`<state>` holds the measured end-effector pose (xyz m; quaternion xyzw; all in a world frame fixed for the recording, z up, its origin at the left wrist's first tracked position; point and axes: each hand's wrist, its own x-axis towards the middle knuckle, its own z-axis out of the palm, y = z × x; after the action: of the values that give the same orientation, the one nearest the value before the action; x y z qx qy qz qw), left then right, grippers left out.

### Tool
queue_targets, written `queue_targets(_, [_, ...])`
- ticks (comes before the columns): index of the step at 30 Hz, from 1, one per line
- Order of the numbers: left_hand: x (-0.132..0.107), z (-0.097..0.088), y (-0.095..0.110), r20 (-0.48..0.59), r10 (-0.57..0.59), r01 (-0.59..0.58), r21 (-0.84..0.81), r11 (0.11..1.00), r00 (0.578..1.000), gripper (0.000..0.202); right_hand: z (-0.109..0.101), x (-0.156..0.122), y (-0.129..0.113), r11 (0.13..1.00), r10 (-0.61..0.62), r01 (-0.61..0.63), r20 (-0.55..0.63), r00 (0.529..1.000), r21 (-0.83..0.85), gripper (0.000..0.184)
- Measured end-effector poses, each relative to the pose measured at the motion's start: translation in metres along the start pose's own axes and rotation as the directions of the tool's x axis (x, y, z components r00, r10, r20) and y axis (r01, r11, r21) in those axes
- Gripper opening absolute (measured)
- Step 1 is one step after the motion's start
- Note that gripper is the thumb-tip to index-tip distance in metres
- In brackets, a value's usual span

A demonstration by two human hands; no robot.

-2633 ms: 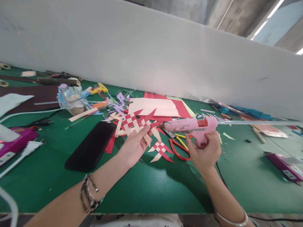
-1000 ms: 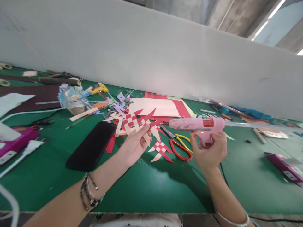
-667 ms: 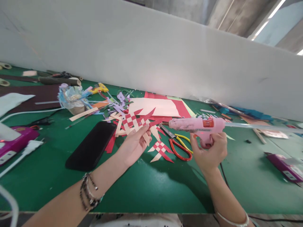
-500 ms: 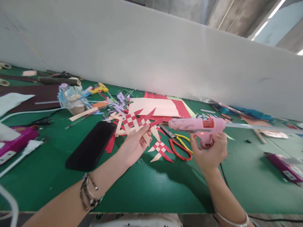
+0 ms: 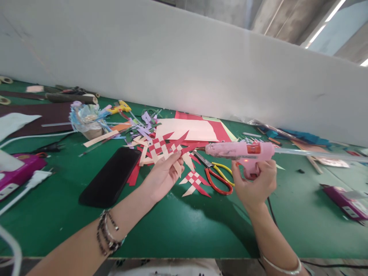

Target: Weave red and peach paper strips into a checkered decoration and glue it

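Between the thumb and fingers of my left hand (image 5: 161,176) is a woven paper fish in red and cream, its pointed red strips (image 5: 181,138) sticking up and to the right. My right hand (image 5: 255,184) is wrapped round the handle of a pink hot glue gun (image 5: 238,150), a small light glowing on it. The nozzle points left and is at or very near a red strip of the held fish; contact is hard to make out. Another woven fish (image 5: 194,180) lies on the table below, beside scissors (image 5: 220,178) with red and yellow handles.
A black phone (image 5: 110,178) lies left of my left hand. Behind are cream paper (image 5: 186,129), purple scraps (image 5: 146,119), a yellow glue gun (image 5: 122,107) and a tub (image 5: 89,119) with blue shreds. Purple power strips (image 5: 21,172) flank the green table (image 5: 178,230).
The glue gun and my right hand have shifted very slightly to the right. My left hand and the fish in it are almost still.
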<state>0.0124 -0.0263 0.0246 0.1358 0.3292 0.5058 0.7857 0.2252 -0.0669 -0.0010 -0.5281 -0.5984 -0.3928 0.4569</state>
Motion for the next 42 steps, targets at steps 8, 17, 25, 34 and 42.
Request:
queue_targets(8, [0.000,-0.002,0.001,0.042,0.004,-0.004,0.009,1.000,0.999,0.016,0.001,0.000,0.000,1.000,0.002,-0.002,0.000,1.000,-0.006,0.030])
queue_targets(17, [0.000,0.001,0.000,0.002,-0.009,0.009,0.013,1.000,1.000,0.018,0.000,0.001,-0.005,0.999,0.015,-0.015,0.013,1.000,0.037,0.030])
queue_targets(25, [-0.001,0.000,-0.001,0.085,0.004,-0.012,0.095,0.995,0.996,0.022,-0.001,-0.002,-0.006,0.999,-0.022,0.021,0.040,0.999,0.027,0.028])
queue_targets(34, [0.000,-0.002,-0.002,0.100,-0.007,-0.005,0.121,0.993,0.995,0.017,-0.001,-0.001,-0.007,0.998,-0.031,0.029,0.026,0.999,0.055,0.030])
queue_targets(42, [0.002,-0.004,-0.001,0.141,0.010,-0.029,0.132,0.991,0.990,0.017,-0.002,0.002,-0.009,0.997,-0.019,0.016,0.032,0.999,0.072,0.030])
